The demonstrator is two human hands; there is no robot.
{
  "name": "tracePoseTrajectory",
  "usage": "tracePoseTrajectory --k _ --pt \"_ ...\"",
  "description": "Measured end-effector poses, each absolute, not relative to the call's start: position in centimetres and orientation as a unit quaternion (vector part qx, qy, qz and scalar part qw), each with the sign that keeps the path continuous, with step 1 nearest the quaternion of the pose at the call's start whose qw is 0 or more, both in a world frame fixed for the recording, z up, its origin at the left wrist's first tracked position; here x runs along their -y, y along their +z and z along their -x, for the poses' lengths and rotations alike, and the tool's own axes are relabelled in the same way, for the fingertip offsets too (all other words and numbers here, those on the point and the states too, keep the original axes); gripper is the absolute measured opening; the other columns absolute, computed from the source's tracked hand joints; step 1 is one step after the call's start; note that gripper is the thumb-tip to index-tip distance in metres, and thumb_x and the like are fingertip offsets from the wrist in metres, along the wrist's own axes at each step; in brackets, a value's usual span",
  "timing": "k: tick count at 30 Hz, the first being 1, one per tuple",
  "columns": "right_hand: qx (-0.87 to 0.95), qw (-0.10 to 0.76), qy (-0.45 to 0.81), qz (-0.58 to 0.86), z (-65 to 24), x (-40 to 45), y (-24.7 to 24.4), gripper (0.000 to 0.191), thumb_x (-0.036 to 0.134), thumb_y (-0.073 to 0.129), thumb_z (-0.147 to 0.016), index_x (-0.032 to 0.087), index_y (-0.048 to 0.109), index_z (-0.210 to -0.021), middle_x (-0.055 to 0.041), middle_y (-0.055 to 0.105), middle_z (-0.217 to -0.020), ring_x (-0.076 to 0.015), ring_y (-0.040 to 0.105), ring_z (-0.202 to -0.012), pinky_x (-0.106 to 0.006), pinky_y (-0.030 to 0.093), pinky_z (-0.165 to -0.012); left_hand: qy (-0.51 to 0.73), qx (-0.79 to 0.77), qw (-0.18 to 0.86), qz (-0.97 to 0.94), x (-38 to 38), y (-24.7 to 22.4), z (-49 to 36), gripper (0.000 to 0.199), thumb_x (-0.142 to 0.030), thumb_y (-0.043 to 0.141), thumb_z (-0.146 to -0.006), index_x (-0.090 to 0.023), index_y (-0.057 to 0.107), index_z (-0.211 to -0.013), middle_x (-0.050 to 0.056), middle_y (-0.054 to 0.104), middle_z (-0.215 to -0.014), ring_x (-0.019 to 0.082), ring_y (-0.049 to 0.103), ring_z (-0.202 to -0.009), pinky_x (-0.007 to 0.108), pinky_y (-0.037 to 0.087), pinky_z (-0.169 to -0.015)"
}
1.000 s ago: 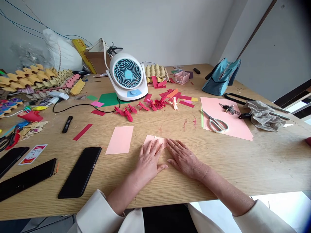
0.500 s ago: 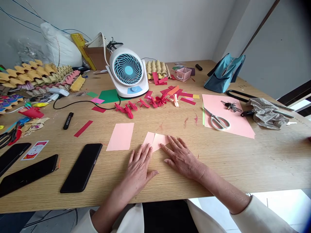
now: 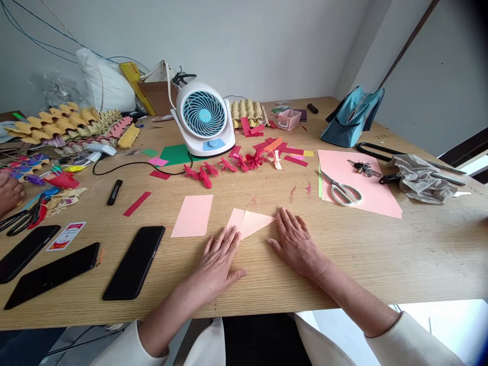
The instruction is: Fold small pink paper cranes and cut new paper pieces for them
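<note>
Evidently, the folded pink paper (image 3: 254, 222) is pinned to the wooden table (image 3: 423, 254) by the fingertips of the left hand (image 3: 219, 262), presumably so that slipping is prevented. The right hand (image 3: 297, 241) is laid palm-down at its pointed tip, contact being hard to tell. Nothing is grasped, the fingers of both hands being extended. Scissors (image 3: 337, 186) are placed on stacked pink sheets (image 3: 375, 202), perhaps for easy reach

A wood-grained table (image 3: 381, 254), most crowded toward its left edge.
Toward the front edge's middle lie a folded pink paper (image 3: 254, 222) and a pink rectangle (image 3: 192, 216); three black phones (image 3: 134, 264) toward the near left corner; a fan (image 3: 205, 117) toward the back edge.
</note>
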State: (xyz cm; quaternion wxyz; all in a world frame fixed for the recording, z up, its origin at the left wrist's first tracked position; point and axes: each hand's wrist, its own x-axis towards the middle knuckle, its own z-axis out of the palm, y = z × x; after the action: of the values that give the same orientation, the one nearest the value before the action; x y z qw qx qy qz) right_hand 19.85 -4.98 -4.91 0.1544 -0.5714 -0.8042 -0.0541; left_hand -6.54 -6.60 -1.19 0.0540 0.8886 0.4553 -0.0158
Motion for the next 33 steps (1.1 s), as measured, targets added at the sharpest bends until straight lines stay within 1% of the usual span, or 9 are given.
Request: tracePoseTrajectory --k 4,7,10,13,16,21,25,29,33 --pt "0.801 0.175 -0.062 0.569 -19.9 4.9 -5.1 0.068 0.051 0.039 -0.098 0.006 0.034 -0.149 -0.0249 0.040 -0.151 -0.0369 0.037 -0.140 -0.055 0.030 -0.112 0.008 -0.479 0.087 -0.874 4.2 0.6 6.5 0.066 -0.053 0.038 -0.098 -0.019 0.024 -0.153 0.016 0.037 -0.155 0.027 0.034 -0.143 0.043 0.035 -0.111" --pt "0.800 0.194 -0.066 0.564 -19.9 4.9 -5.1 0.065 0.049 0.041 -0.098 0.008 0.038 -0.148 -0.0232 0.044 -0.149 -0.0356 0.040 -0.138 -0.054 0.031 -0.111 0.042 -0.541 0.070 -0.837 1.9 1.4 5.1 0.055 -0.047 0.044 -0.097 -0.014 0.042 -0.140 0.017 0.058 -0.128 0.028 0.055 -0.121 0.040 0.045 -0.098" --pt "0.804 0.192 -0.060 0.560 -20.0 4.9 -5.0 0.061 0.047 0.043 -0.097 0.005 0.044 -0.142 -0.0242 0.045 -0.147 -0.0360 0.042 -0.136 -0.053 0.033 -0.110 0.029 -0.607 0.039 -0.793 0.2 1.3 3.5 0.047 -0.052 0.059 -0.088 -0.013 0.057 -0.113 0.016 0.060 -0.111 0.030 0.058 -0.107 0.040 0.047 -0.090" --pt "0.808 0.198 -0.050 0.552 -20.2 4.7 -4.7 0.056 0.043 0.046 -0.097 0.005 0.050 -0.137 -0.0245 0.048 -0.145 -0.0359 0.043 -0.134 -0.052 0.035 -0.109 0.040 -0.650 0.056 -0.757 -0.6 0.9 2.4 0.043 -0.048 0.071 -0.078 -0.014 0.057 -0.100 0.014 0.058 -0.109 0.029 0.059 -0.106 0.036 0.047 -0.088" --pt "0.807 0.224 -0.025 0.546 -20.5 4.5 -4.2 0.050 0.039 0.049 -0.095 0.008 0.052 -0.135 -0.0223 0.052 -0.141 -0.0345 0.046 -0.131 -0.051 0.038 -0.106 0.065 -0.662 0.107 -0.739 -0.7 0.6 2.0 0.042 -0.038 0.077 -0.074 -0.015 0.055 -0.102 0.013 0.056 -0.111 0.027 0.060 -0.106 0.034 0.049 -0.086" --pt "0.789 0.266 0.045 0.552 -20.6 4.3 -3.5 0.044 0.029 0.055 -0.091 0.012 0.053 -0.132 -0.0185 0.057 -0.131 -0.0321 0.054 -0.118 -0.048 0.047 -0.096 0.083 -0.670 0.138 -0.725 -0.5 0.3 1.9 0.061 -0.032 0.078 -0.073 -0.016 0.047 -0.123 0.014 0.052 -0.123 0.026 0.059 -0.109 0.033 0.051 -0.080" --pt "0.751 0.340 0.138 0.549 -20.3 4.0 -3.2 0.042 0.018 0.057 -0.085 0.016 0.054 -0.126 -0.0137 0.063 -0.115 -0.0258 0.061 -0.105 -0.042 0.050 -0.093 0.112 -0.645 0.171 -0.736 -0.6 -0.2 2.1 0.057 -0.028 0.078 -0.072 -0.018 0.051 -0.121 0.012 0.051 -0.122 0.025 0.061 -0.106 0.033 0.052 -0.081" --pt "0.667 0.387 0.290 0.566 -19.7 3.2 -2.4 0.027 0.023 0.058 -0.084 0.019 0.058 -0.111 -0.0062 0.068 -0.097 -0.0173 0.065 -0.081 -0.032 0.053 -0.076 0.161 -0.621 0.184 -0.745 -0.8 -1.3 2.7 0.059 -0.023 0.080 -0.068 -0.019 0.053 -0.120 0.011 0.052 -0.119 0.027 0.060 -0.108 0.036 0.052 -0.087" --pt "0.618 0.379 0.337 0.601 -19.2 1.3 -1.6 0.012 0.029 0.062 -0.079 0.020 0.060 -0.086 -0.0003 0.065 -0.074 -0.0149 0.060 -0.065 -0.027 0.046 -0.060 0.205 -0.585 0.199 -0.759 -1.0 -2.6 3.2 0.062 -0.023 0.080 -0.067 -0.021 0.053 -0.123 0.009 0.053 -0.118 0.027 0.061 -0.105 0.040 0.052 -0.088"
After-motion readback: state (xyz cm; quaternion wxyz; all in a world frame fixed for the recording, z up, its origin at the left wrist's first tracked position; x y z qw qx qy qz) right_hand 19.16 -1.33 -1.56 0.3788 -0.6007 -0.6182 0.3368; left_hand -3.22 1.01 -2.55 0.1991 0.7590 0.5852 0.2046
